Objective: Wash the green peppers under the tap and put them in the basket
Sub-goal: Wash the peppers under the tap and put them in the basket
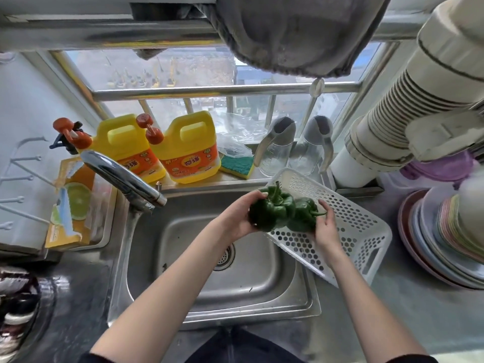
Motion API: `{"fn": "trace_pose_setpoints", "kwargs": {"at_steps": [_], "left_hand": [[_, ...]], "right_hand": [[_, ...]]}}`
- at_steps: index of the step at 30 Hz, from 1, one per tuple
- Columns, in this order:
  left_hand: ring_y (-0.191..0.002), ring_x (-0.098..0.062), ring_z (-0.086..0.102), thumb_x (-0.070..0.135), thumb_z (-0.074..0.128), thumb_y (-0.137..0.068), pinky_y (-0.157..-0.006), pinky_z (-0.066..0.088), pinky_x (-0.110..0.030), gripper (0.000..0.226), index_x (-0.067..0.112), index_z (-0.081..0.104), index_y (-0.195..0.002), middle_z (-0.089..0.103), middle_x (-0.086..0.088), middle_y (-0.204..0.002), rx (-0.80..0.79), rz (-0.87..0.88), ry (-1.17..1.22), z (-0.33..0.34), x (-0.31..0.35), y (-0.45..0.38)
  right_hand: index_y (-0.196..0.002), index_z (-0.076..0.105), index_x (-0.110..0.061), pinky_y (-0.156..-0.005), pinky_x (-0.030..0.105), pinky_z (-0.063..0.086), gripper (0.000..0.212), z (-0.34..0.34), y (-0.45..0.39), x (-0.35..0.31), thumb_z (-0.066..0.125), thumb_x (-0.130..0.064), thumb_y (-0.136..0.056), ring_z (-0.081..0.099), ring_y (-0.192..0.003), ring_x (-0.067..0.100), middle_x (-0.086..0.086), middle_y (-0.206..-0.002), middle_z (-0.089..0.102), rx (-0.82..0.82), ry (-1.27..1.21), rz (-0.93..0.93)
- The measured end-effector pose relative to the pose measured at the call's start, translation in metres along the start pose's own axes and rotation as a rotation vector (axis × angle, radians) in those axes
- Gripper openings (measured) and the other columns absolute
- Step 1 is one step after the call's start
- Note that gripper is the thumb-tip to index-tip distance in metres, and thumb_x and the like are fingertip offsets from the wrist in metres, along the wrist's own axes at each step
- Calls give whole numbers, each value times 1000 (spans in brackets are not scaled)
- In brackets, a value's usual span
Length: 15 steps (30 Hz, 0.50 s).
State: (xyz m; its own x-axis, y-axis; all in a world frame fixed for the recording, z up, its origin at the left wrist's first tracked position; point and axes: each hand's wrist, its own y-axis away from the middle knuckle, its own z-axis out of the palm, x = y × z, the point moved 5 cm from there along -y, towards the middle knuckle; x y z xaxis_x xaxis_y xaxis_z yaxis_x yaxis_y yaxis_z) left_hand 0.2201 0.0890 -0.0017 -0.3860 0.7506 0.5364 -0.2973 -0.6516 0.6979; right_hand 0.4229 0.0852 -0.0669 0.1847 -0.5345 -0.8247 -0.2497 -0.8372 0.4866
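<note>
Left hand (pixel 239 218): wrapped around one pepper (pixel 271 210), centre of frame, at the sink's (pixel 209 305) right edge.
Right hand (pixel 326 226): laid against a second pepper (pixel 303 214); a full grip cannot be told.
Peppers: pressed together, stems up and right.
Basket (pixel 361 231): white, perforated, tilted, right of centre, beneath the second pepper.
Tap (pixel 123 176): left of centre, no water seen.

Both bare forearms reach forward and to the right, the left hand (pixel 239 218) cupped with fingers curled, the right hand (pixel 326 226) closed likewise beside it.
</note>
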Motion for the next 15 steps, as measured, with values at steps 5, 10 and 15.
{"fn": "trace_pose_setpoints", "kwargs": {"at_steps": [5, 10, 15], "left_hand": [[-110, -32, 57, 18, 57, -88, -91, 53, -49, 37, 7, 49, -122, 55, -19, -121, 143, 69, -361, 20, 5, -20], [-112, -32, 53, 17, 50, -91, -98, 48, -52, 42, 9, 40, -131, 49, -17, -121, 157, 38, -443, 30, 1, -33], [-106, -33, 51, 17, 44, -94, -97, 46, -59, 23, 15, 44, -117, 46, -16, -122, 105, -49, -446, 28, 5, -31]], "right_hand": [[-92, 49, -57, -75, 43, 56, 55, -12, 4, -3, 34, -4, -95, 57, -99, 27, 14, -128, 48, 171, 69, -58], [-96, 48, -61, -90, 54, 52, 68, -14, 9, 1, 36, 4, -83, 51, -115, 35, 13, -131, 44, 198, 6, -35], [-130, 38, -43, -86, 41, 53, 62, -11, 13, -6, 60, -9, -83, 52, -114, 29, 11, -133, 42, 25, -67, -93]]}}
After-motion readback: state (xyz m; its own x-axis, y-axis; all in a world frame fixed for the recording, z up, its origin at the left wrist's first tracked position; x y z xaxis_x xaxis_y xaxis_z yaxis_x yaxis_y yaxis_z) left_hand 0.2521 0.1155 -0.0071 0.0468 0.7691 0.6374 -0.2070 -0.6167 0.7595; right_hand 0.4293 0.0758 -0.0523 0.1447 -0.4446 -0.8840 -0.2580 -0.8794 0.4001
